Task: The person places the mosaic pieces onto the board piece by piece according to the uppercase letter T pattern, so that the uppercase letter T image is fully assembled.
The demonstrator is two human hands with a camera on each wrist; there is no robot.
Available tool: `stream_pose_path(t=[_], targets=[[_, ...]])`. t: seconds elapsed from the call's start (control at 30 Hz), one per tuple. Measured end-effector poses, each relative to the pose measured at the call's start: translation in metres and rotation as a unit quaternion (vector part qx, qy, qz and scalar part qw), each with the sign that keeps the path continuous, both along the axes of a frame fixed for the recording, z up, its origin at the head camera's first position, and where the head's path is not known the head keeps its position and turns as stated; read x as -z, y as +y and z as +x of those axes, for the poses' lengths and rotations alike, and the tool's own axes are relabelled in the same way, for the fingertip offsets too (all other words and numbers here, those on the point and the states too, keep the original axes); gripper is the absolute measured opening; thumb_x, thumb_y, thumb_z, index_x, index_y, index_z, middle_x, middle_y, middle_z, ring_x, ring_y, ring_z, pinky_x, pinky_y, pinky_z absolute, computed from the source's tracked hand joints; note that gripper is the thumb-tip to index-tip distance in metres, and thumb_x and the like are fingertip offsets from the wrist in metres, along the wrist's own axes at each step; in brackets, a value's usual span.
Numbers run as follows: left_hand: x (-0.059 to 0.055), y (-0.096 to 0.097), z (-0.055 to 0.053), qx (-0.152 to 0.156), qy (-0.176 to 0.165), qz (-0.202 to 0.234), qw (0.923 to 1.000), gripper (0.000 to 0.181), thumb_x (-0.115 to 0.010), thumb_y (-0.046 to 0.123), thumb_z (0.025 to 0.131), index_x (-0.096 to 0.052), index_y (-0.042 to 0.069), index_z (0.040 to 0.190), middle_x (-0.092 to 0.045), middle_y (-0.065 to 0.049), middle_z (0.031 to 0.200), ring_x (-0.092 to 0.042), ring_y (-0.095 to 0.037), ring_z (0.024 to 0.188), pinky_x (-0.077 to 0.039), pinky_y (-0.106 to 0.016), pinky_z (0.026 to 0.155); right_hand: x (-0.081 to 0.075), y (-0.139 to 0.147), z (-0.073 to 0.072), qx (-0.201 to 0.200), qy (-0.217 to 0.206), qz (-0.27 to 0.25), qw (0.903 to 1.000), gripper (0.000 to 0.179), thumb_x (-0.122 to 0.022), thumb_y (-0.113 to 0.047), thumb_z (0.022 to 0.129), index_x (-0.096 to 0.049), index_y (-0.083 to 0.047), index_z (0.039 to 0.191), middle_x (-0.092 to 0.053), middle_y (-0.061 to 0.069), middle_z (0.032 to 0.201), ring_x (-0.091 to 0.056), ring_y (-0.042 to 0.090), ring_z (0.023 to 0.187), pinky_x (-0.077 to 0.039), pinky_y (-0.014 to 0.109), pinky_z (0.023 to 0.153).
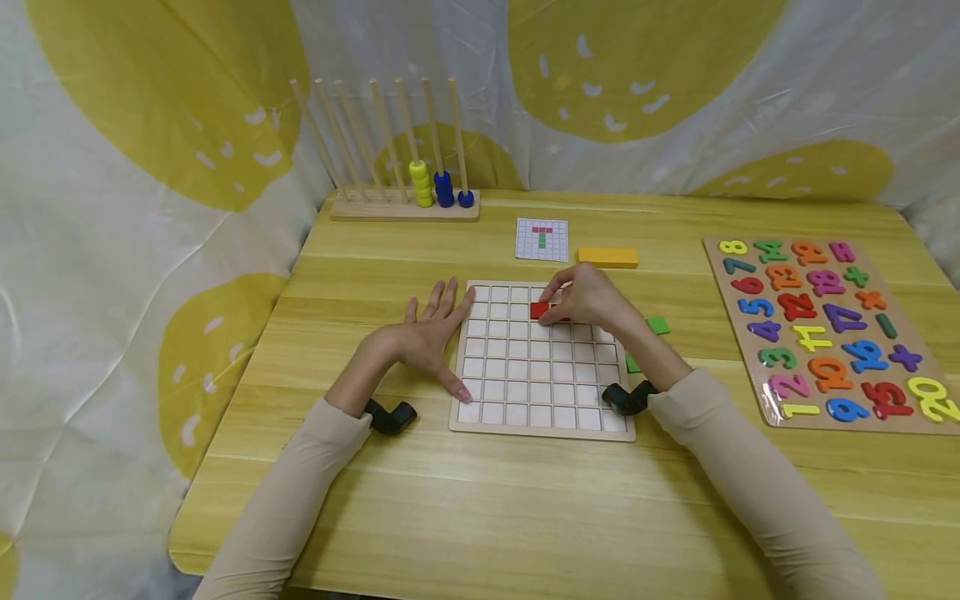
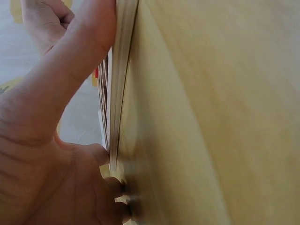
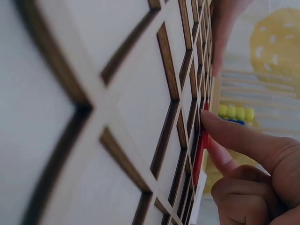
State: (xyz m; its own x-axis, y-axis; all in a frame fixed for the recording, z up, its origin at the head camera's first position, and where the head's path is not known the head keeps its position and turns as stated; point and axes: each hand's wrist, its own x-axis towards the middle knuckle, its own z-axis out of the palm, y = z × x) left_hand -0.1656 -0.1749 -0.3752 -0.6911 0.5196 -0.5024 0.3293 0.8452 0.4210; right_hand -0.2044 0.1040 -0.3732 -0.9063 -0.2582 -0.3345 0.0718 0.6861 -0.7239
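Observation:
A wooden grid board (image 1: 542,432) with white square cells lies on the table. My left hand (image 1: 423,340) spreads along its left side, thumb at the lower left corner and index fingertip at the upper left. In the left wrist view, the thumb (image 2: 70,70) presses against the board's edge. Over the upper part of the grid, my right hand (image 1: 588,296) pinches a red square tile (image 3: 206,139) between thumb and index finger. More red (image 1: 539,311) shows in the second row, just left of the fingertips. The fingers partly hide the red tiles there.
A pattern card (image 1: 542,240) with a red and green T lies behind the board, beside an orange block (image 1: 607,257). Green tiles (image 1: 657,325) lie right of the board. A number puzzle (image 1: 832,333) is at far right; a peg rack (image 1: 405,213) with beads stands back left.

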Motion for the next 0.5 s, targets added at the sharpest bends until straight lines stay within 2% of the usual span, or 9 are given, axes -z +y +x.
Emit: stream_pose_path(t=[0.17,0.37,0.5], targets=[[0.0000,-0.0002,0.0000,0.001,0.001,-0.002,1.0000,0.157,-0.094,0.055,0.067,0.024,0.015,0.163,0.039,-0.017,0.164,0.038,-0.036,0.153,0.022,-0.069,0.120,0.0007,0.0016,-0.0004,-0.001,0.008,0.001,1.0000,0.029,-0.093,-0.014,0.075,-0.078,-0.008,0.098,-0.057,-0.003,0.063,-0.051,0.017,0.070,-0.041,0.029,0.065],[0.0007,-0.0002,-0.0005,0.002,0.004,-0.003,1.0000,0.157,-0.095,0.055,0.066,0.023,0.015,0.163,0.038,-0.018,0.165,0.036,-0.037,0.154,0.021,-0.069,0.120,0.0022,0.0040,-0.0010,0.003,-0.004,-0.011,0.9999,0.030,-0.094,-0.017,0.075,-0.079,-0.010,0.100,-0.053,-0.003,0.064,-0.048,0.019,0.071,-0.039,0.029,0.064],[0.0011,-0.0002,-0.0004,0.002,0.005,-0.001,1.0000,0.157,-0.094,0.055,0.066,0.023,0.015,0.163,0.038,-0.018,0.165,0.036,-0.037,0.154,0.021,-0.069,0.120,0.0018,0.0090,-0.0012,-0.001,-0.008,-0.012,0.9999,0.030,-0.091,-0.024,0.079,-0.079,-0.013,0.103,-0.052,-0.004,0.064,-0.046,0.017,0.070,-0.038,0.029,0.064]])
